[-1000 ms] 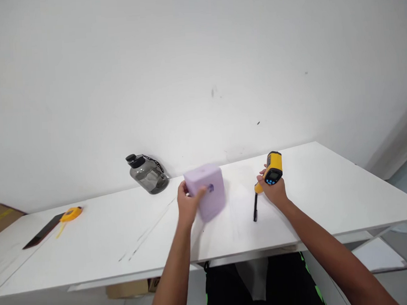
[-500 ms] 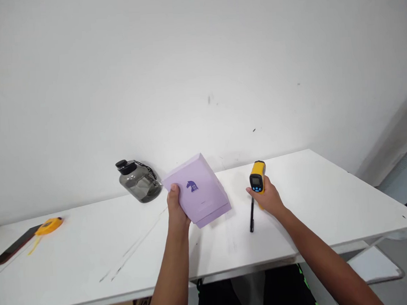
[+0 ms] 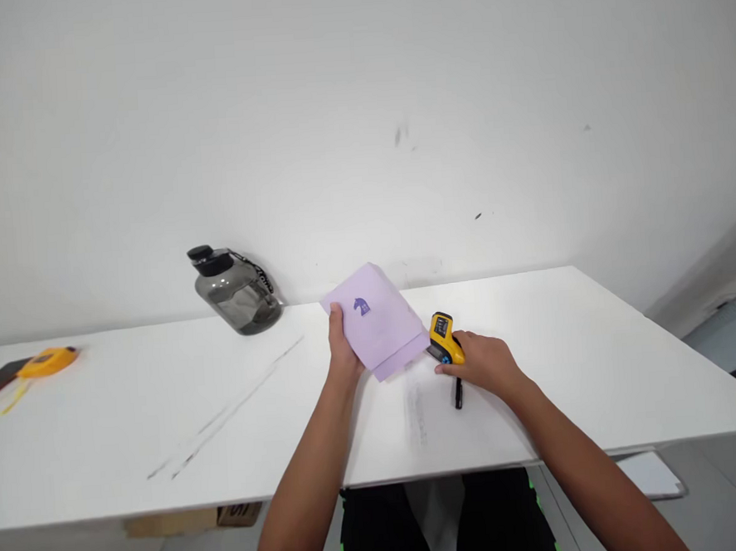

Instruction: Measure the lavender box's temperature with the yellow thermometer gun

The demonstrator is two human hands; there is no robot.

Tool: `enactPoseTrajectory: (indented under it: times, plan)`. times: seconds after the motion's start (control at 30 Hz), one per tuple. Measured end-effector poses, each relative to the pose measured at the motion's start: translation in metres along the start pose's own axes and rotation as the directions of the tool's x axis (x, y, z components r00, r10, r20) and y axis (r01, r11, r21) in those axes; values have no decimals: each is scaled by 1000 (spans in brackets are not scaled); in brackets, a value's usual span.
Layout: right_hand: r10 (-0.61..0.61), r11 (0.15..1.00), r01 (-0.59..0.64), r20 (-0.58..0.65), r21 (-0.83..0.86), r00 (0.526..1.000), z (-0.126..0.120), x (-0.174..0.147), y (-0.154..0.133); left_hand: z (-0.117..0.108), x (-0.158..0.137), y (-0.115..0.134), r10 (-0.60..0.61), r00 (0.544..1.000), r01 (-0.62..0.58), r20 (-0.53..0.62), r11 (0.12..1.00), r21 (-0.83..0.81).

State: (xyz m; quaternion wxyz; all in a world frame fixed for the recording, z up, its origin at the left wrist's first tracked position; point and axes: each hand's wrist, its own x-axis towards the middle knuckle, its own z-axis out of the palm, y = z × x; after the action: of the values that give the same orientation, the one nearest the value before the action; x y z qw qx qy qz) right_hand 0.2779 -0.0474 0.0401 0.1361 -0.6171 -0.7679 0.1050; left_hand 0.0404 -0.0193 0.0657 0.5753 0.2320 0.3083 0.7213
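My left hand [image 3: 343,348] grips a light purple box [image 3: 383,320] by its left side, thumb on the face that bears a dark horse-head print. The box is tilted above the white table. In my right hand [image 3: 482,360] is a yellow and black infrared thermometer [image 3: 445,337], turned on its side so that its small screen and blue buttons show. Its front end lies close to the right corner of the box; whether they touch I cannot tell. Below the thermometer a black pen [image 3: 458,393] is partly hidden by it and my right hand.
A dark grey water bottle [image 3: 238,296] with a black cap leans at the wall behind the table [image 3: 229,450]. To the far left, a yellow tape measure [image 3: 47,362] lies by a dark flat object [image 3: 0,381]. Cardboard [image 3: 171,523] sits below the table edge.
My right hand has swung the thermometer left, toward the box, and turned it sideways. The box has tipped flatter. The whole view has shifted slightly.
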Motion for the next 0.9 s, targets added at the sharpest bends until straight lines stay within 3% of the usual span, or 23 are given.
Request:
enactPoseTrajectory:
  times: [0.37,0.47,0.57,0.63,0.7,0.77,0.9]
  plan:
    - [-312,949,309,-51,-66,949,15,3,-12,1,-8,-7,-11,999,16,46,994,-112]
    - [-343,939,342,-160,-36,926,11,2,-9,1,-9,-7,-7,998,14,58,993,-119]
    - [-299,915,374,-364,153,882,7,-1,-5,2,-12,-8,2,996,9,93,992,-124]
    - [-215,852,379,-418,361,883,6,-4,-4,3,-14,-9,7,995,5,96,992,-127]
    - [-165,757,354,-364,549,917,6,-6,-4,3,-15,-11,1,996,11,91,992,-128]
    - [-164,708,312,-282,633,945,7,-6,-6,3,-16,-13,-14,996,25,93,992,-126]
    - [-166,747,293,-259,597,952,9,-6,-9,2,-18,-18,-26,996,35,81,994,-108]
